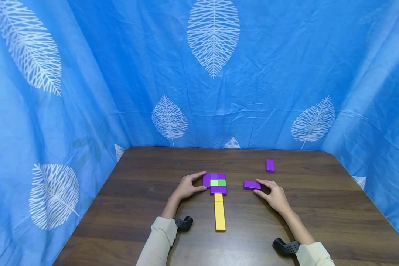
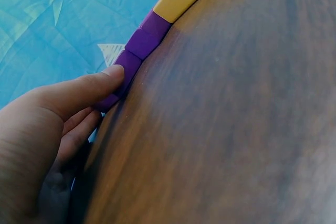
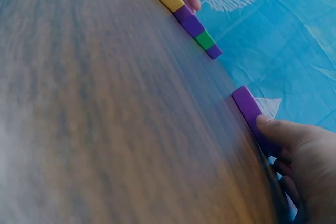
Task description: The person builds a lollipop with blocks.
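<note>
My left hand is at the left side of a flat flower-like pattern of blocks, pinching a purple block between thumb and fingers. That block lies against small purple, light green and green blocks, with another purple block along the bottom. In the left wrist view, the thumb presses on the purple side. Off to the right, my right hand pinches a separate long purple block by its right end. The right wrist view shows this purple block apart from the pattern.
Yellow blocks run down from the pattern towards the table's front, like a stem. Another purple block lies farther back on the right. A blue leaf-patterned curtain hangs behind the brown wooden table.
</note>
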The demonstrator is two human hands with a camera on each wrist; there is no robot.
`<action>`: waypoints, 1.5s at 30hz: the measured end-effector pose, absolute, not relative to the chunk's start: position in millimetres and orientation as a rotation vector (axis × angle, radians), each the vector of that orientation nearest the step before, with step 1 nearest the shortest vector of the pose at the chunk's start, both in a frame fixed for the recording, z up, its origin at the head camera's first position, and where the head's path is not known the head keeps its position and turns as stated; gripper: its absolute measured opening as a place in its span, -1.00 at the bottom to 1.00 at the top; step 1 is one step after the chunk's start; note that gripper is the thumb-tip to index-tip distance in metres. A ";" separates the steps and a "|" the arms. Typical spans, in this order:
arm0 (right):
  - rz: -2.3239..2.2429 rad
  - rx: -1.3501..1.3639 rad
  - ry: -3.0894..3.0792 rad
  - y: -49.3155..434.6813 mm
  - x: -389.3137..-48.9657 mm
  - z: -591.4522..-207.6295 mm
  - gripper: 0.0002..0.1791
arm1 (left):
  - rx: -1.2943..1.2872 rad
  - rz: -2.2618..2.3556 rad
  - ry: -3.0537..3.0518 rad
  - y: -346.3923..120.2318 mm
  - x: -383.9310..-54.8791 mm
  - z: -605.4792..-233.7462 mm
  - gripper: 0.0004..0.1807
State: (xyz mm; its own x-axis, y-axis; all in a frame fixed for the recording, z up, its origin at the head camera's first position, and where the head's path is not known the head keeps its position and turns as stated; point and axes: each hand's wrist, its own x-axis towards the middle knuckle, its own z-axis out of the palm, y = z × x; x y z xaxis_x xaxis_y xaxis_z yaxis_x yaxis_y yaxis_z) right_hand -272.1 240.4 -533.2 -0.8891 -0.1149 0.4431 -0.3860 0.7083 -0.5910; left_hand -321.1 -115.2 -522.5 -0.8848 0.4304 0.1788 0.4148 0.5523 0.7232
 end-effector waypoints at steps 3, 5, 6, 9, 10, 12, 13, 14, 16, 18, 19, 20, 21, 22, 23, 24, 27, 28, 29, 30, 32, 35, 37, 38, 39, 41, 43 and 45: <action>0.992 0.401 -2.534 240.2 -272.1 -533.7 -0.59 | 0.750 1.282 2.748 -115.9 -321.0 -523.0 -0.33; 0.995 0.399 -2.535 239.9 -272.2 -533.5 -0.62 | 0.753 1.289 2.746 -116.2 -320.6 -523.0 -0.33; 0.996 0.397 -2.537 239.7 -272.1 -533.2 -0.63 | 0.750 1.290 2.746 -116.3 -320.6 -523.2 -0.33; 1.011 0.389 -2.545 239.5 -272.1 -531.8 -0.64 | 0.749 1.294 2.749 -116.7 -320.2 -523.6 -0.34; 1.015 0.387 -2.547 239.4 -272.1 -531.3 -0.64 | 0.748 1.295 2.750 -116.8 -319.9 -523.5 -0.34; 1.018 0.392 -2.550 239.5 -271.9 -529.9 -0.64 | 0.743 1.293 2.753 -117.2 -319.5 -523.5 -0.34; 1.022 0.395 -2.549 239.6 -271.9 -529.2 -0.65 | 0.740 1.291 2.754 -117.4 -319.4 -523.4 -0.34; 1.029 0.399 -2.546 239.6 -271.9 -528.5 -0.65 | 0.738 1.290 2.755 -117.5 -319.2 -523.3 -0.34; 1.046 0.407 -2.542 239.6 -272.0 -527.2 -0.66 | 0.735 1.291 2.755 -117.7 -319.2 -523.1 -0.34; 1.070 0.413 -2.538 239.1 -272.4 -525.5 -0.66 | 0.736 1.294 2.753 -117.8 -319.6 -522.9 -0.34; 1.081 0.415 -2.537 238.5 -272.6 -524.6 -0.66 | 0.737 1.291 2.753 -117.9 -319.9 -522.9 -0.34; 1.090 0.417 -2.537 237.8 -273.1 -523.7 -0.66 | 0.738 1.290 2.753 -118.1 -320.1 -522.9 -0.34; 1.095 0.417 -2.538 237.0 -273.7 -522.5 -0.66 | 0.739 1.288 2.753 -118.3 -320.3 -522.9 -0.34; 1.103 0.416 -2.538 235.7 -274.4 -520.9 -0.65 | 0.739 1.288 2.754 -118.7 -320.5 -522.8 -0.34; 1.109 0.419 -2.538 234.1 -275.3 -519.2 -0.65 | 0.738 1.287 2.755 -119.1 -320.7 -522.8 -0.34; 1.113 0.420 -2.537 232.2 -276.4 -517.6 -0.65 | 0.740 1.287 2.755 -119.7 -320.8 -522.7 -0.33; 1.128 0.425 -2.535 225.3 -281.3 -512.0 -0.65 | 0.736 1.285 2.760 -121.3 -321.0 -522.5 -0.33; 1.137 0.429 -2.531 222.5 -283.6 -509.9 -0.65 | 0.736 1.285 2.760 -121.6 -321.1 -522.3 -0.33; 1.139 0.434 -2.527 219.6 -286.2 -508.0 -0.65 | 0.736 1.282 2.761 -121.9 -321.1 -522.4 -0.33; 1.144 0.440 -2.520 216.5 -289.0 -505.8 -0.65 | 0.737 1.280 2.762 -122.1 -321.2 -522.4 -0.33; 1.163 0.454 -2.505 210.1 -295.6 -501.4 -0.65 | 0.733 1.275 2.763 -122.2 -321.4 -522.6 -0.32; 1.216 0.472 -2.489 199.5 -306.0 -494.4 -0.64 | 0.727 1.274 2.764 -121.5 -321.8 -523.1 -0.32; 1.253 0.473 -2.485 192.1 -313.0 -490.5 -0.64 | 0.726 1.279 2.760 -120.4 -322.2 -523.1 -0.33; 1.274 0.476 -2.483 188.3 -316.3 -488.4 -0.63 | 0.726 1.278 2.760 -119.7 -322.4 -523.1 -0.33; 1.284 0.481 -2.481 184.6 -319.8 -487.0 -0.63 | 0.727 1.276 2.759 -118.9 -322.6 -523.1 -0.33; 1.305 0.494 -2.473 177.5 -327.0 -485.4 -0.63 | 0.729 1.270 2.761 -117.3 -322.9 -522.9 -0.33; 1.323 0.511 -2.470 170.9 -334.0 -484.6 -0.64 | 0.738 1.272 2.759 -115.9 -323.2 -523.1 -0.33; 1.340 0.522 -2.474 164.7 -340.5 -484.5 -0.65 | 0.748 1.270 2.763 -114.4 -323.7 -523.8 -0.33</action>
